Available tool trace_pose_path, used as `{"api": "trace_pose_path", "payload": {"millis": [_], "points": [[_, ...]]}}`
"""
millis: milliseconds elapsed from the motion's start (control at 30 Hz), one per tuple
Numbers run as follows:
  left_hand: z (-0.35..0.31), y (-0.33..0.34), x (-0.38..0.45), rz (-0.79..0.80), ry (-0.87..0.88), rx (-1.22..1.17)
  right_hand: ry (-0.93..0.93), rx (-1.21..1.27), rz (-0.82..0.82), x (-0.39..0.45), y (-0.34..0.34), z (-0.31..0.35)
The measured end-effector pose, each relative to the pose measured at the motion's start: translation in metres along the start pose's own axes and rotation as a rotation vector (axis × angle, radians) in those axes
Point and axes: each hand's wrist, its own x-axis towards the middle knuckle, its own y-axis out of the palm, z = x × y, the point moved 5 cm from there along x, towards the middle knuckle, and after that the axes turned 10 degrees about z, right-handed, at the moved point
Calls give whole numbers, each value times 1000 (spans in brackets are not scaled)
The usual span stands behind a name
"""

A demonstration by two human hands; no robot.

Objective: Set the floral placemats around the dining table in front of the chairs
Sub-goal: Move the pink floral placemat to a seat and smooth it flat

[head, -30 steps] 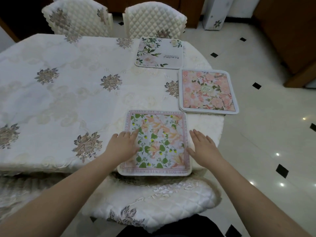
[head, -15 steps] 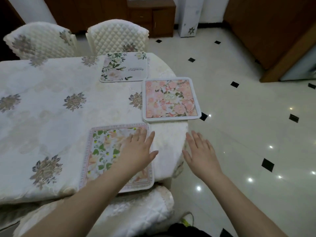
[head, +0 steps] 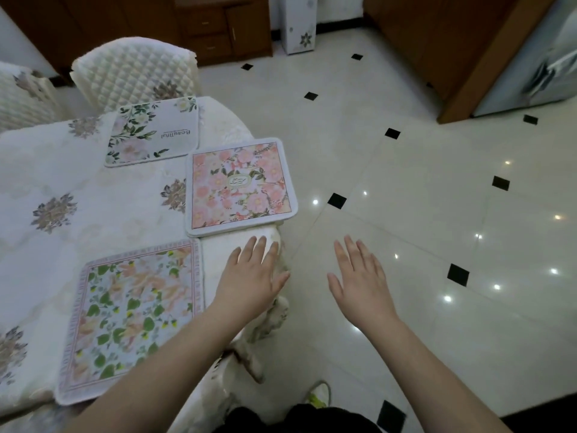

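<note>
Floral placemats, three in view, lie flat on the dining table (head: pixel 78 195), which is covered with a cream embroidered tablecloth bearing brown-grey flower motifs.

Nearest the person: a rectangular placemat with green leaves and peach blossoms inside a pink lettered border (head: pixel 131 317), its near edge at the table's near edge. The left forearm crosses above its near right corner.

Beyond it, at the table's right end: a square pink-blossom placemat with a white rim and a small oval label at centre (head: pixel 240 185). Its right corner overhangs the table edge slightly. It sits just beside the far right corner of the green-leaf mat; touching or a narrow gap, cannot tell.

Farthest: a white placemat with green sprigs and the word "Beautiful" printed upside down from this side (head: pixel 153 132), in front of a cream quilted chair back (head: pixel 134 73). A second quilted chair (head: pixel 22 92) shows at the left frame edge.

Left hand (head: pixel 253 276): palm down, fingers straight and slightly spread, holding nothing, over the bare tablecloth at the table's right end, just short of the pink mat.

Right hand (head: pixel 359 276): palm down, fingers straight and spread, holding nothing, off the table over the glossy white tiled floor with black diamond insets (head: pixel 437 214).
</note>
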Motion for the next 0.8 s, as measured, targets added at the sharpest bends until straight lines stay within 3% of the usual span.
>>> {"api": "trace_pose_path", "payload": {"millis": [233, 467, 800], "points": [[-25, -16, 19, 7, 27, -21, -9, 1, 16, 19, -7, -23], [3, -10, 69, -38, -26, -36, -22, -48, 55, 68, -12, -22], [33, -18, 135, 36, -73, -223, -119, -108, 65, 153, -45, -1]]}}
